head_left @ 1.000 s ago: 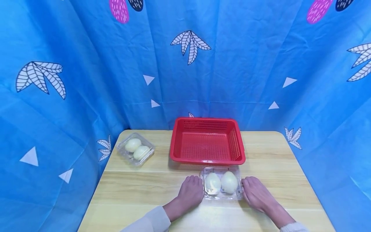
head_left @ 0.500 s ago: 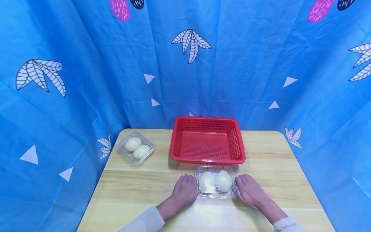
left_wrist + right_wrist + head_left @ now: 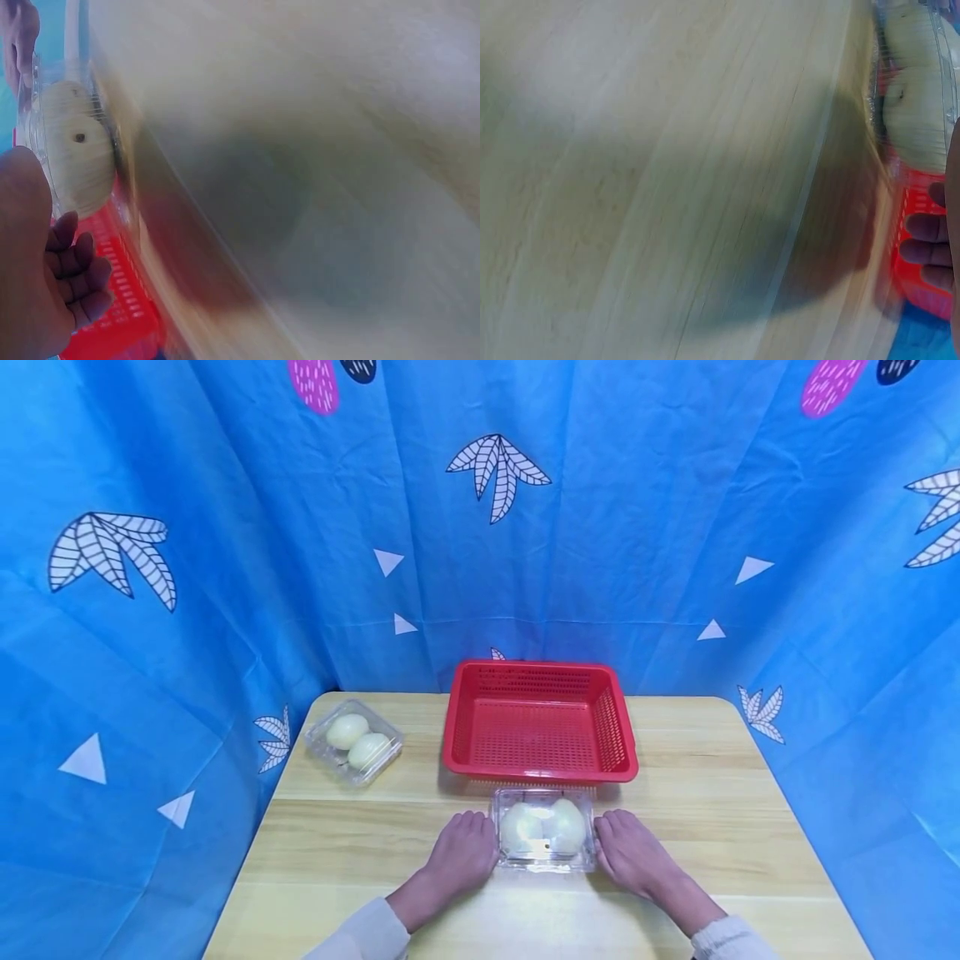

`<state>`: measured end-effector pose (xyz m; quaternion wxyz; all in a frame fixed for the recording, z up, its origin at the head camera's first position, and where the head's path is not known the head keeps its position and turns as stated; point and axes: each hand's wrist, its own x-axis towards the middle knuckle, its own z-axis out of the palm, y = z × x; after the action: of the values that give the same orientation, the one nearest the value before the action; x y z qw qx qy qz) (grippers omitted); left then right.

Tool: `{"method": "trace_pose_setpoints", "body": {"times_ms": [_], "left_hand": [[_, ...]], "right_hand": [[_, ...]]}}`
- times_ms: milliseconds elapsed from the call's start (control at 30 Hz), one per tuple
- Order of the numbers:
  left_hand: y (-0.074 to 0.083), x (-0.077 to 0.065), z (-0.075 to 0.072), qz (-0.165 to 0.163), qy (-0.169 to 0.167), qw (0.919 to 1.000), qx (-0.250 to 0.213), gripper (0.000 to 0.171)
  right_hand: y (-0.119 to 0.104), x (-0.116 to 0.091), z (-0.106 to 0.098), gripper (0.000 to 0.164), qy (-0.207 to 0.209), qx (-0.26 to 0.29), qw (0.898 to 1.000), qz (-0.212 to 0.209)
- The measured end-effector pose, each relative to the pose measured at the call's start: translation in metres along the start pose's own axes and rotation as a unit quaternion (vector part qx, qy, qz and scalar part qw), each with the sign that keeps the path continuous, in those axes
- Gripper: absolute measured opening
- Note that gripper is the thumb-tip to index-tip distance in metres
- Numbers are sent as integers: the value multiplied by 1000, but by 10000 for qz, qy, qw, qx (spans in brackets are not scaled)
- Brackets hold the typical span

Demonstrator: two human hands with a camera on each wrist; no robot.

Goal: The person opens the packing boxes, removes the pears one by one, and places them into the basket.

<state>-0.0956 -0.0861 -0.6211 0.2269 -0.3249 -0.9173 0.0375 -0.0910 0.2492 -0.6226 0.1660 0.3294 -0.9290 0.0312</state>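
A clear plastic clamshell box (image 3: 543, 862) with two pale, pear-like fruits inside lies crosswise between my hands, just in front of the red basket. My left hand (image 3: 465, 850) grips its left end, fingers curled. At the right end my right hand (image 3: 632, 852) holds it the same way. The left wrist view shows a dark dimple on the nearer fruit (image 3: 79, 161), with the left hand's curled fingers (image 3: 79, 274) below it. From the right wrist, the box (image 3: 919, 112) shows only at the upper right edge, and the thumb is hidden.
The red perforated basket (image 3: 540, 775) stands at the back middle of the wooden table (image 3: 337, 860). A second clear box (image 3: 352, 739) holding two similar pale fruits sits at the back left. A blue patterned curtain (image 3: 480, 568) encloses the table's back and sides.
Both hands have moved left together, and the box of fruits has shifted left with them. The red basket and the second box stay where they were.
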Motion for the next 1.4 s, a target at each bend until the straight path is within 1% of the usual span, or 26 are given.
{"method": "trace_pose_setpoints", "body": {"times_ms": [233,300,400,467,567,667,700,767,833,867,900,1033,1067,1100,1233,1300,1400], "left_hand": [[-4,-5,-2,-126,-211,9994,-224,20],[-6,-6,-3,-162,-369,9987,-319,19],[-7,-8,-4,-245,-691,9957,-571,19],[-8,-9,-4,-345,-893,9922,-795,20],[-10,-10,-4,-505,-1038,9865,-1163,20],[-11,-11,-3,-694,-989,9798,-1596,18],[-12,-11,-4,-780,-965,9764,-1770,17],[-13,-10,-4,-974,-955,9668,-2161,15],[-15,-10,-4,-1220,-1010,9511,-2651,15],[-16,-11,-5,-1372,-1075,9393,-2954,15],[-17,-11,-5,-1517,-1176,9262,-3245,16],[-22,-13,-6,-2049,-1444,8658,-4331,15],[-23,-14,-6,-2155,-1472,8519,-4541,15],[-24,-14,-5,-2236,-1496,8405,-4703,16],[-26,-15,-3,-2481,-1496,8053,-5173,21],[-27,-15,-2,-2602,-1521,7904,-5333,22],[-27,-15,-2,-2732,-1559,7747,-5486,23]], "right_hand": [[-6,4,1,14,-98,23,9999,37],[-7,5,1,14,-124,7,9999,41],[-8,7,0,14,-154,-19,9998,85],[-9,7,0,14,-167,-21,9998,133],[-9,8,1,14,-149,-26,9997,188],[-10,9,2,14,-76,-31,9998,179],[-10,9,3,14,-38,-25,9998,168],[-10,10,4,13,58,-32,9999,138],[-10,11,5,13,167,-54,9998,125],[-11,11,5,12,220,-67,9997,120],[-11,11,5,12,271,-80,9995,127],[-13,10,6,13,302,-109,9994,160],[-14,10,7,14,284,-106,9994,166],[-14,10,7,14,266,-107,9994,173],[-15,10,6,13,268,-110,9995,152],[-15,11,6,13,310,-120,9994,134],[-15,11,6,12,312,-124,9993,134]]}}
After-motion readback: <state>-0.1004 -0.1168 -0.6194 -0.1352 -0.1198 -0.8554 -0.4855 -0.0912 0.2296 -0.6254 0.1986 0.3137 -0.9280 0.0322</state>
